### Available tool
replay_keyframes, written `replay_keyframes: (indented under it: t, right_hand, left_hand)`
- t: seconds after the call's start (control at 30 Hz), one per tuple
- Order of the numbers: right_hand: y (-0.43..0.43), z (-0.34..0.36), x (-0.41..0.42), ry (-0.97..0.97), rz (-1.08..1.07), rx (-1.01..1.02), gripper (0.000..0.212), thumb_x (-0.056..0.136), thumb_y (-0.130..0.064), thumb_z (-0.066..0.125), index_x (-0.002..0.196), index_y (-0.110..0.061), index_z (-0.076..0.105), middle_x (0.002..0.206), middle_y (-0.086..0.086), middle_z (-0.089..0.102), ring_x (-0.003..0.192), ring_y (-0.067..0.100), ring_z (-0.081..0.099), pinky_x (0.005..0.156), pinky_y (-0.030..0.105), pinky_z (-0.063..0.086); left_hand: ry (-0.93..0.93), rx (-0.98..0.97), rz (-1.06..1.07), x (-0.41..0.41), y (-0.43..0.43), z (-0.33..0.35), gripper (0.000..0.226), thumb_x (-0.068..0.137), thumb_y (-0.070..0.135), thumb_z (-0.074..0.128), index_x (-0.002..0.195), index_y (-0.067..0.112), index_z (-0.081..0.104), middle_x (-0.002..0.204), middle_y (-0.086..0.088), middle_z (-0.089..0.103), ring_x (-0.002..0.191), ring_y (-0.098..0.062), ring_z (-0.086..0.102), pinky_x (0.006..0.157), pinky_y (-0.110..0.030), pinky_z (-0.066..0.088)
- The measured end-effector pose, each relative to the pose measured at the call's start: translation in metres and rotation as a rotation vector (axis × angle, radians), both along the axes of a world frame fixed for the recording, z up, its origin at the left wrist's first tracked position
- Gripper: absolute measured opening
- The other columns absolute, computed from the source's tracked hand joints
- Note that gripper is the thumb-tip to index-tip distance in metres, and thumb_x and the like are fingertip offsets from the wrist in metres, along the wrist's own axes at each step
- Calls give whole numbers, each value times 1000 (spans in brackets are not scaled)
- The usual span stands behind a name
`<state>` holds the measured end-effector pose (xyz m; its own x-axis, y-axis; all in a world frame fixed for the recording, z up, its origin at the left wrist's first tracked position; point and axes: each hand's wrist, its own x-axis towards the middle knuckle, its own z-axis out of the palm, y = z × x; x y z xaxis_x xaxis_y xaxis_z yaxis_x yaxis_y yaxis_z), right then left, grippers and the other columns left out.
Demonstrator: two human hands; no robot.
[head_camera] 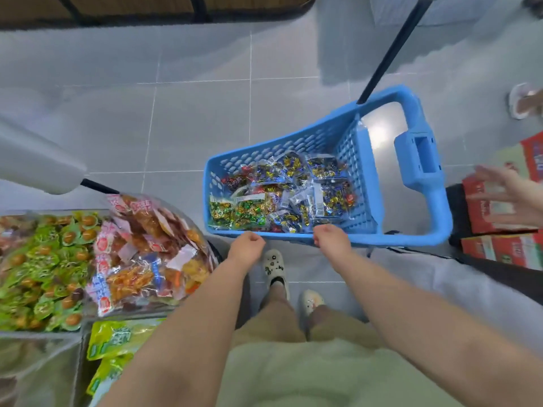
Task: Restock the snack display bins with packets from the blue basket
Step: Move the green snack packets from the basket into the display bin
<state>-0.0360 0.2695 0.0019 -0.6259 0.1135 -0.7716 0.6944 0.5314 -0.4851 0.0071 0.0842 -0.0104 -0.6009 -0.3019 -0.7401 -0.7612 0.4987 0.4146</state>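
Note:
The blue basket (329,133) stands on the tiled floor in front of me, holding several clear packets of wrapped sweets (282,198) in green, blue and gold. My left hand (246,247) and my right hand (331,238) both have their fingers curled over the basket's near rim, left near its corner, right near its middle. At my left are the display bins: one of green packets (44,271), a clear bag of orange and red packets (147,254) heaped beside it, and yellow-green packets (114,342) lower down.
A black pull handle (390,51) rises from the basket's far end. Red cartons (499,221) are stacked at the right, with another person's open hand (505,195) over them and a sandalled foot (524,101) farther back. My own feet (276,268) stand just behind the basket.

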Motion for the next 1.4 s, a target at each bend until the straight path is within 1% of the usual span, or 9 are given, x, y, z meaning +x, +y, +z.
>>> replay_keyframes:
  t: [0.17,0.3,0.47,0.6,0.67,0.83,1.0,1.23,1.4]
  right_hand:
    - [-25,-11,-26,13,45,11,32,90,-18,41,58,-17,44,61,1,43,57,16,38,59,29,33]
    - [-44,-29,-46,-8,76,-7,36,95,-21,43,102,9,60,78,16,53,71,24,48,66,32,37]
    - [-76,-59,-63,-109,167,-55,31,94,-24,49,117,-8,61,113,21,63,103,33,60,77,35,48]
    - [-104,-90,-73,-212,236,-132,52,93,-26,55,140,-10,42,104,8,63,88,21,61,80,33,46]
    - [-115,-104,-77,-204,270,-119,58,90,-30,61,139,-7,42,123,11,57,109,25,56,93,32,43]
    - [-131,-118,-82,-184,66,-67,62,82,-24,72,132,-7,38,105,8,59,87,20,55,74,30,43]
    - [-119,-110,-81,-195,50,-169,37,93,-14,58,128,-6,51,84,1,54,74,19,54,66,29,47]
    - [-103,-84,-83,-206,-92,-336,6,97,-5,47,100,-8,51,93,3,54,73,9,56,64,17,49]
    - [-98,-67,-97,-305,-161,-523,22,96,2,40,82,-12,49,71,5,47,61,14,45,54,23,38]
  left_hand:
    - [-13,9,-113,-34,-28,-13,12,94,23,49,89,21,59,78,10,53,67,-5,47,67,-25,36]
    - [-29,-5,-173,-52,-54,-24,12,94,19,49,85,18,56,72,7,53,69,-12,50,63,-25,36]
    - [-82,-21,-189,-57,-76,-44,14,93,15,51,101,8,60,95,-4,55,92,-22,53,80,-28,41]
    - [-57,-66,-112,-62,-85,-56,19,93,16,49,103,7,62,95,-3,56,88,-20,50,74,-26,35]
    - [-67,-68,-68,-64,-87,-61,18,93,17,49,103,9,61,95,-3,57,88,-20,51,73,-27,34]
    - [-120,-49,36,-63,-89,-72,11,93,20,49,98,15,57,101,-4,61,93,-22,54,75,-27,36]
    - [-140,8,210,-66,-91,-75,49,92,29,54,136,10,42,113,-9,58,95,-24,55,74,-29,38]
    - [-142,288,366,-78,-79,-68,82,84,56,63,148,16,29,148,-8,38,126,-27,45,96,-33,38]
    - [-111,434,558,-87,-90,-63,78,79,48,72,142,11,44,147,-4,43,126,-20,47,104,-40,43]
